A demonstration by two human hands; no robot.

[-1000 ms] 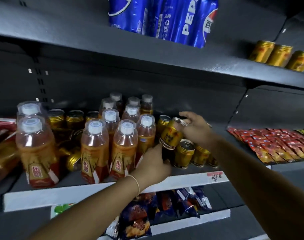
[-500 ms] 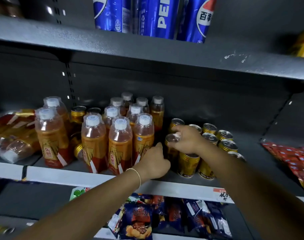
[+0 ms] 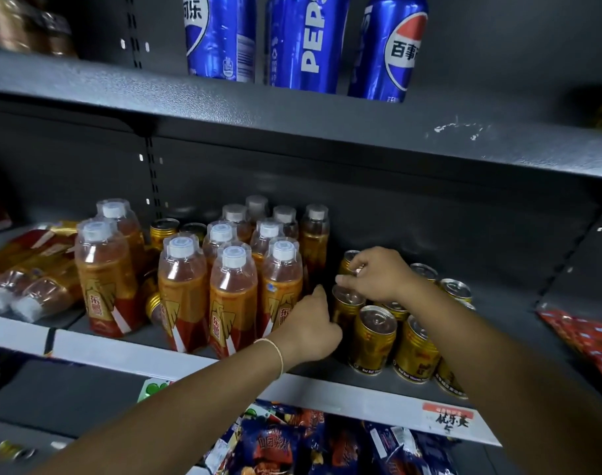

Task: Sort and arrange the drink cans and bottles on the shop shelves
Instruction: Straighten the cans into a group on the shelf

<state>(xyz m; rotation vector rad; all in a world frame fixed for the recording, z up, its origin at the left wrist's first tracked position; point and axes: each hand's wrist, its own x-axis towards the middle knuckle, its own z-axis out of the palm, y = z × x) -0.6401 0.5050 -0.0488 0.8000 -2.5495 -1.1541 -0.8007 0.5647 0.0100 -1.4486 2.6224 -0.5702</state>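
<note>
Fussing with one gold can (image 3: 344, 311), upright a little back from the front edge of the middle shelf (image 3: 128, 354), right of its middle. Gripped low on the side by the left hand (image 3: 313, 329), fingers tucked round the body and mostly out of sight. Covered from above by the right hand (image 3: 378, 277), fingers (image 3: 356, 269) bunched and curled over the lid, thumb right at the rim. Can't tell if actually pinching it or just hovering. Squeezed in between the orange bottles (image 3: 232, 296) on the left and more gold cans (image 3: 373, 341) in front and to the right. Up on the top shelf (image 3: 327, 132), three tall blue cans (image 3: 306, 42) standing near the front edge. Down below, blue snack bags (image 3: 275, 447). Over at the right edge, red packets (image 3: 590, 341).
</note>
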